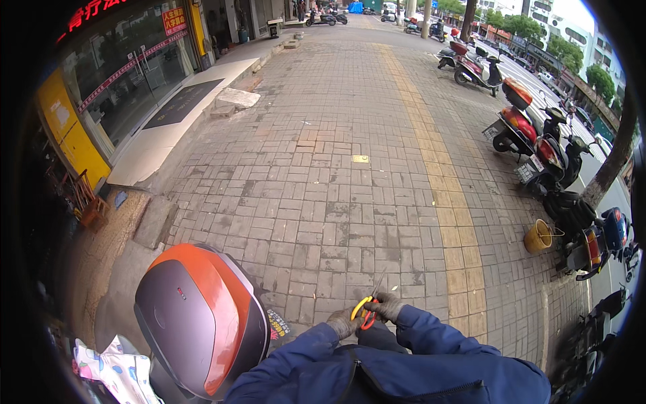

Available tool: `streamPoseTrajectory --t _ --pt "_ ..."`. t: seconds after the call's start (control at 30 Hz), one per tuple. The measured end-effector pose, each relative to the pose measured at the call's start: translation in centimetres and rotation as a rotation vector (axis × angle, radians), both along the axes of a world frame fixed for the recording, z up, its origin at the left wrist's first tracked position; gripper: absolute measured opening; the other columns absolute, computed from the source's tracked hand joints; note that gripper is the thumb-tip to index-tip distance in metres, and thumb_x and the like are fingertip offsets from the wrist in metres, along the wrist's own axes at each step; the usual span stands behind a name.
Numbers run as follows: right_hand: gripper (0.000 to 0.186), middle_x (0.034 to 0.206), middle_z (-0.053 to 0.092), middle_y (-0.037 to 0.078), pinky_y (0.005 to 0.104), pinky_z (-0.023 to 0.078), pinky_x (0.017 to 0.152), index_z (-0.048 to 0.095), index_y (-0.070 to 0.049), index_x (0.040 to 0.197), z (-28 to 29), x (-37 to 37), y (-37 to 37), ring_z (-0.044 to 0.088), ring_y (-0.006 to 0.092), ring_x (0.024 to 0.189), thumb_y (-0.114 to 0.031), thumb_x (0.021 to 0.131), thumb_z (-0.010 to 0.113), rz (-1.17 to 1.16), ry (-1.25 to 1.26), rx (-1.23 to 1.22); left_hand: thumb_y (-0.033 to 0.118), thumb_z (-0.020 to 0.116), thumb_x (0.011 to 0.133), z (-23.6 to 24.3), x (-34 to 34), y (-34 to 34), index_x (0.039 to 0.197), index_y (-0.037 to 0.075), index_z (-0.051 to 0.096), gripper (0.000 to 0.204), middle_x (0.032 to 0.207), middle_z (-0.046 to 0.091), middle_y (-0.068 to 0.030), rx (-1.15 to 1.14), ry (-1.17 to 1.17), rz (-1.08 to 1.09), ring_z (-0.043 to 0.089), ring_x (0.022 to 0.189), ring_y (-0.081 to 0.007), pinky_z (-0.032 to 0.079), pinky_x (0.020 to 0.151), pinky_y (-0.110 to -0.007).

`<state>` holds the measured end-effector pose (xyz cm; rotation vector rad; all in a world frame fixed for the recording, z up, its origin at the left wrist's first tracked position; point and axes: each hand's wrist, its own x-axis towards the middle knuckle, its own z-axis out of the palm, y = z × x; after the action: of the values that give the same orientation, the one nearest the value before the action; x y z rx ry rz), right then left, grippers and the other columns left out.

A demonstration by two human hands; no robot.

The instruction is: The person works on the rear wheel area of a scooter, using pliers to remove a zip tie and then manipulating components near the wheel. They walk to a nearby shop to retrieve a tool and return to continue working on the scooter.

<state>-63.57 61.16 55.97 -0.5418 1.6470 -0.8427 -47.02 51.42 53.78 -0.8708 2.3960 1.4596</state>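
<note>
In front of my body, near the lower middle, I have a pair of scissors (361, 308) with one yellow and one red handle. A thin pointed blade rises from it, away from me over the paving. My right hand (387, 307), in a grey-brown work glove, is closed round the scissors near where the handles meet the blades. From the other side my left hand (342, 324), gloved alike, has its fingers closed at the yellow handle. Gloves and handles partly hide each other. Both forearms are in dark blue sleeves.
Close on my left stands a grey and orange scooter top box (195, 316), with a patterned cloth (118, 370) beside it. Parked scooters (531, 135) line the right side, near a yellow bucket (538, 237). A stone step (155, 222) and shopfront edge the left; brick paving stretches ahead.
</note>
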Motion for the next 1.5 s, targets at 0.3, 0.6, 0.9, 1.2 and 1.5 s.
streamPoseTrajectory --t 0.3,0.6,0.9,1.2,1.5 --pt "0.033 0.062 0.056 0.004 0.0239 0.038 0.039 0.062 -0.004 0.090 -0.1 -9.7 -19.9 0.049 0.0105 0.045 -0.031 0.073 0.073 0.482 -0.066 0.005 0.025 0.059 0.082 -2.6 -7.5 -13.3 0.114 0.007 0.055 0.037 0.088 0.065 -0.0094 0.091 -0.015 0.365 0.062 0.079 -0.0164 0.048 0.074 -0.031" --pt "0.032 0.067 0.059 0.003 0.0234 0.044 0.042 0.060 -0.005 0.092 0.5 -13.4 -34.3 0.054 0.0104 0.051 -0.031 0.076 0.071 0.670 -0.092 -0.069 0.037 0.053 0.080 1.7 -12.9 -23.4 0.102 0.010 0.060 0.035 0.082 0.065 -0.0111 0.099 -0.094 0.466 0.064 0.077 -0.0267 0.049 0.070 -0.037" --pt "0.031 0.069 0.060 0.008 0.0274 0.046 0.036 0.052 -0.007 0.090 -5.6 -21.2 -47.6 0.057 0.0153 0.047 -0.035 0.082 0.063 0.200 -0.053 0.101 0.042 0.059 0.079 -2.8 -16.9 -40.3 0.108 0.006 0.058 0.046 0.091 0.064 -0.0149 0.080 0.062 0.438 0.062 0.087 -0.0279 0.047 0.077 -0.037" --pt "0.034 0.075 0.056 0.012 0.0380 0.042 0.035 0.046 -0.008 0.095 -11.5 -31.4 -58.5 0.053 0.0256 0.052 -0.034 0.081 0.062 -0.109 0.249 0.415 0.034 0.064 0.076 -2.1 -6.8 -56.0 0.101 0.007 0.062 0.037 0.091 0.065 -0.0129 0.114 -0.002 0.810 0.063 0.087 -0.0263 0.049 0.076 -0.034" --pt "0.034 0.077 0.055 0.011 0.0386 0.043 0.035 0.049 -0.007 0.093 -16.5 -16.6 -81.0 0.052 0.0251 0.045 -0.033 0.079 0.065 0.407 0.344 0.488 0.025 0.069 0.074 -6.6 8.2 -65.7 0.091 0.010 0.065 0.023 0.087 0.066 -0.0120 0.037 -0.007 1.247 0.064 0.085 -0.0255 0.049 0.074 -0.033"
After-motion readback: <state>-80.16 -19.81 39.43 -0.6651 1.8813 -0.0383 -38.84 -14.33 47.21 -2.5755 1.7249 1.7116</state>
